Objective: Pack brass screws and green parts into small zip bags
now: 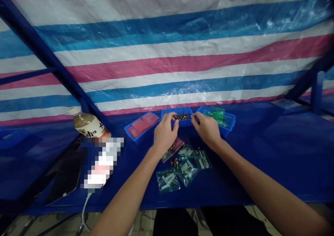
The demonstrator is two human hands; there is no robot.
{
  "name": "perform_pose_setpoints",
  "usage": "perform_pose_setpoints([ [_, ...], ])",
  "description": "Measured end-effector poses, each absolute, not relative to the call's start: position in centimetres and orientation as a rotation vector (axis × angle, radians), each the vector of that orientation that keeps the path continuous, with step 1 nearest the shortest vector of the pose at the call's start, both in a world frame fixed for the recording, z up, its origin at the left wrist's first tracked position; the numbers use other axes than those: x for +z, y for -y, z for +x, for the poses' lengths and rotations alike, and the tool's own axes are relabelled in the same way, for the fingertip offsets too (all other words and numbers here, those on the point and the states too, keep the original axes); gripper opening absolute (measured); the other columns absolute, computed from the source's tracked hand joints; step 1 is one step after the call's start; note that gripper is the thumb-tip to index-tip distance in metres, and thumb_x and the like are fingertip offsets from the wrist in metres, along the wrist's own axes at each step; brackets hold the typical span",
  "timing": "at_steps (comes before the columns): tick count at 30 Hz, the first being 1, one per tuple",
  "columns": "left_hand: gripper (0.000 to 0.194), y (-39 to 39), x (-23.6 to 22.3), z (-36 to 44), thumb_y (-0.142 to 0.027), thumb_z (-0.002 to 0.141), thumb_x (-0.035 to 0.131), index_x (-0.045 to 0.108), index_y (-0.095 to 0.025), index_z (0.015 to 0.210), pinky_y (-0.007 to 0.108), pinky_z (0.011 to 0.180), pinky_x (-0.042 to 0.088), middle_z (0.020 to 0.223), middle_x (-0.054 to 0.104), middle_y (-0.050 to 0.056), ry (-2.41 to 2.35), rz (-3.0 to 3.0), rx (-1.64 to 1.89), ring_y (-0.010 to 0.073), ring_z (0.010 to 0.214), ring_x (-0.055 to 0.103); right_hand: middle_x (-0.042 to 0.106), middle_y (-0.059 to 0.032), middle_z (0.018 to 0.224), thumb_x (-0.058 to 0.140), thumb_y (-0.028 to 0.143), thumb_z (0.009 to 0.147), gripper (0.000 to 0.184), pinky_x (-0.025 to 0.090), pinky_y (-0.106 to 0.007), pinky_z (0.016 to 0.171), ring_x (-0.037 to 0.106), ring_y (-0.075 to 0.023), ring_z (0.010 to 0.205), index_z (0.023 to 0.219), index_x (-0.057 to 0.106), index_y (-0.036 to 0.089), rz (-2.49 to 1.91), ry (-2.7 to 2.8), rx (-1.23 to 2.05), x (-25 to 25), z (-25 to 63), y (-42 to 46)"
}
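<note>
- While your head view shows both hands at the middle tray (177, 110), the work looks partway along, judging by the layout.
- Looks done: four clear bags (168, 180) lie closer to you than the grip, each with pale sticks and what look like screws inside. Can't tell if they're sealed or complete.
- Looks left: small metal parts (182, 116) fill the tray between your hands; a few loose brass-coloured pieces (175, 162) lie on the table on your side of the grip, outside any bag. A reddish bag (177, 145) lies just beside your left wrist, partly hidden; its fill isn't clear.
- Stock: red bags (144, 123) in a tray left of your left hand, green packets (217, 116) in a tray beyond and right of your right hand.
- Grip, left hand (166, 131): fingers curled at the tray's left end, thumb near the index. Can't tell if you're pinching a part.
- Grip, right hand (207, 128): thumb and fingers drawn together at the tray's right end. Can't tell if anything is between them.
- Orientation: tray's long axis runs roughly hand to hand, sideways to you. Metal parts are jumbled, no shared direction; too small to read individual axes.
</note>
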State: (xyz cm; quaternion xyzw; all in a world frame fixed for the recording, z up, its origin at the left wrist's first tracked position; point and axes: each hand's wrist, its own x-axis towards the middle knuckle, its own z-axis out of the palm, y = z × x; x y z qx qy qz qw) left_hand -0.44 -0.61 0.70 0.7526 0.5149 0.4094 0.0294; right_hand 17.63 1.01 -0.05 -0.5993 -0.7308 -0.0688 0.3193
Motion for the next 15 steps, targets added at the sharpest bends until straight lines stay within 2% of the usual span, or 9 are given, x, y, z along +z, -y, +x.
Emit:
perform_pose_setpoints([
  [3, 0.024, 0.6, 0.8, -0.6, -0.026, 0.095, 0.048, 0.053, -0.023, 0.118, 0.031, 0.075, 0.049, 0.103, 0.063, 0.005, -1.600, 2.317, 1.275, 0.0178, 0.084, 0.062, 0.063, -0.0019, 0.062, 0.044, 0.034, 0.097, 0.027, 0.030, -0.026, 0.054, 0.055, -0.0150, 0.053, 0.096, 0.065, 0.018, -1.468, 1.912, -0.070, 1.0, 18.0, -0.5],
  [6, 0.023, 0.6, 0.9, -0.6, -0.026, 0.095, 0.048, 0.053, -0.023, 0.117, 0.030, 0.073, 0.048, 0.103, 0.063, 0.005, -1.604, 2.316, 1.276, 0.0174, 0.082, 0.062, 0.060, 0.0005, 0.058, 0.053, 0.036, 0.092, 0.023, 0.029, -0.026, 0.053, 0.052, -0.0133, 0.052, 0.083, 0.066, 0.019, -1.409, 2.075, 0.110, 2.3, 18.4, 0.2],
  [8, 0.023, 0.6, 0.8, -0.6, -0.026, 0.094, 0.049, 0.055, -0.023, 0.116, 0.030, 0.073, 0.048, 0.102, 0.063, 0.005, -1.588, 2.311, 1.279, 0.0167, 0.080, 0.062, 0.061, 0.0016, 0.059, 0.061, 0.036, 0.087, 0.020, 0.031, -0.025, 0.053, 0.052, -0.0125, 0.053, 0.076, 0.065, 0.020, -1.335, 2.270, 0.353, 3.0, 18.6, 0.6],
  [11, 0.019, 0.3, 0.7, -0.6, -0.026, 0.094, 0.049, 0.056, -0.022, 0.112, 0.028, 0.070, 0.048, 0.096, 0.064, 0.004, -1.547, 2.252, 1.313, 0.0138, 0.070, 0.059, 0.064, 0.0018, 0.067, 0.069, 0.037, 0.081, 0.016, 0.036, -0.024, 0.055, 0.057, -0.0122, 0.059, 0.080, 0.067, 0.020, -1.094, 2.478, 0.716, 3.3, 18.7, 0.8],
  [15, 0.017, -0.1, 0.7, -0.7, -0.027, 0.093, 0.051, 0.058, -0.021, 0.107, 0.025, 0.061, 0.045, 0.087, 0.065, 0.001, -1.527, 2.108, 1.361, 0.0102, 0.057, 0.054, 0.063, 0.0005, 0.073, 0.078, 0.041, 0.069, 0.027, 0.039, -0.025, 0.057, 0.057, -0.0146, 0.068, 0.079, 0.065, 0.020, -1.057, 2.577, 0.717, 2.5, 18.7, 0.8],
])
